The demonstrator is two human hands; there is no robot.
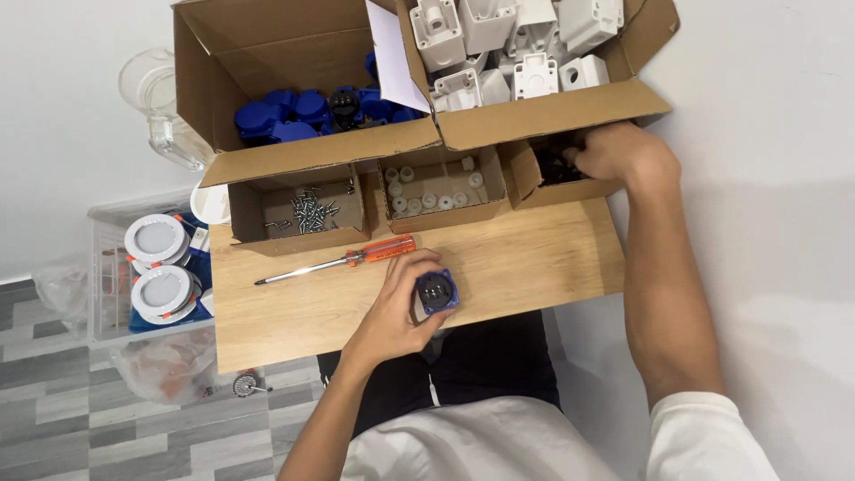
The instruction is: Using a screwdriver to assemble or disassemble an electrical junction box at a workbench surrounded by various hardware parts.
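Observation:
My left hand (403,303) grips a small blue socket part with a black centre (437,290) just above the wooden board (525,258). My right hand (619,151) reaches into a small cardboard box holding black parts (545,166) at the board's far right; its fingertips are hidden inside, so I cannot tell whether they hold anything. An orange-handled screwdriver (343,260) lies on the board just left of my left hand.
Small open boxes of screws (307,210) and white round pieces (427,189) sit at the board's back. Behind them stand large cartons of blue parts (294,111) and white plastic housings (517,44). A crate of round white lamps (156,263) stands on the floor at left.

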